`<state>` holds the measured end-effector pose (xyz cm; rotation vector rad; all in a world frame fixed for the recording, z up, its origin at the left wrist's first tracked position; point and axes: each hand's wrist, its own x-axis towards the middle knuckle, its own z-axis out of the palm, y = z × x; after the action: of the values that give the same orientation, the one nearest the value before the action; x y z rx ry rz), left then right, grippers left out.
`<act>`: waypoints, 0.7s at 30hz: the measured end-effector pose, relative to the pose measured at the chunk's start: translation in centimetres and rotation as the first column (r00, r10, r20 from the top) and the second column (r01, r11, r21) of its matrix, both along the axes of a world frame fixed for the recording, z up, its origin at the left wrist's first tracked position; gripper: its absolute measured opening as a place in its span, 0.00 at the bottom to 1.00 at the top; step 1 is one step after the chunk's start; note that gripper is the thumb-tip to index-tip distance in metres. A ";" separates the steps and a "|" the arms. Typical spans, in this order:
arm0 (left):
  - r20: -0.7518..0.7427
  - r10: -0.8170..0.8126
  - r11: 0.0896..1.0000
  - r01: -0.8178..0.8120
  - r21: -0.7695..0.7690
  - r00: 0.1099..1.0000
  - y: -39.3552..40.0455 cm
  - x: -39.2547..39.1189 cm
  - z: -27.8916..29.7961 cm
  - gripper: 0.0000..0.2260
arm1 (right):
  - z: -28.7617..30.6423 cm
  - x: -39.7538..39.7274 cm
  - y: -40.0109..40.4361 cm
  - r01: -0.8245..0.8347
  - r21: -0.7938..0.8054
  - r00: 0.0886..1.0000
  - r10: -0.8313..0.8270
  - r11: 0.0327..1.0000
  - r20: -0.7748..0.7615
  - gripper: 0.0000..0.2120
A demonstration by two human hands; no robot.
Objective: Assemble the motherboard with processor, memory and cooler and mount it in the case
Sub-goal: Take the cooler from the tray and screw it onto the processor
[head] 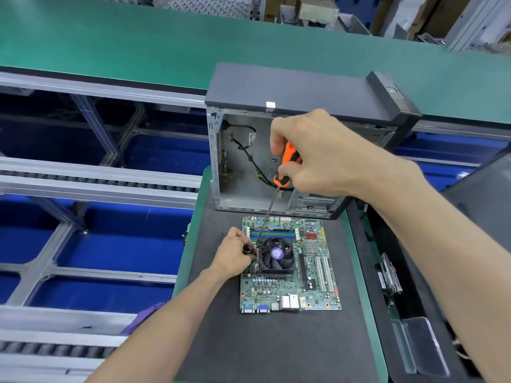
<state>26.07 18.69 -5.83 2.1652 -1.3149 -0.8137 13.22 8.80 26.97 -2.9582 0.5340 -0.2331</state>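
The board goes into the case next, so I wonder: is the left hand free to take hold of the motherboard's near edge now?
Probably not yet: the left hand is pinching something at the cooler. Nothing lies across the motherboard near edge, though.

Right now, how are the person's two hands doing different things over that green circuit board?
The right hand is raised high, gripping the orange handle of the screwdriver; the left hand is low, at the cooler on the motherboard. The right hand grips with its whole fist; the left hand's fingers pinch at the cooler's left edge beside the screwdriver's tip. Both work at that same spot.
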 end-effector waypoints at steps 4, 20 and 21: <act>-0.055 -0.015 1.000 0.016 0.019 0.998 0.1 0.6 0.2 0.08 | -0.3 1.5 0.6 0.007 -0.159 1.000 -0.011 0.987 -0.025 0.08; -0.008 0.083 0.993 -0.083 -0.088 0.997 0.9 -0.6 1.0 0.08 | 1.3 3.9 0.9 0.056 -0.282 0.987 -0.096 0.958 -0.130 0.16; -0.028 0.128 0.980 -0.131 -0.151 0.991 1.2 -0.8 1.8 0.11 | 1.4 4.0 1.0 0.058 -0.267 0.983 -0.103 0.962 -0.155 0.10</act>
<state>25.24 19.87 -4.00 2.0928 -1.1734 -0.6584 17.18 9.84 28.38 -3.2359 0.6961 -0.0662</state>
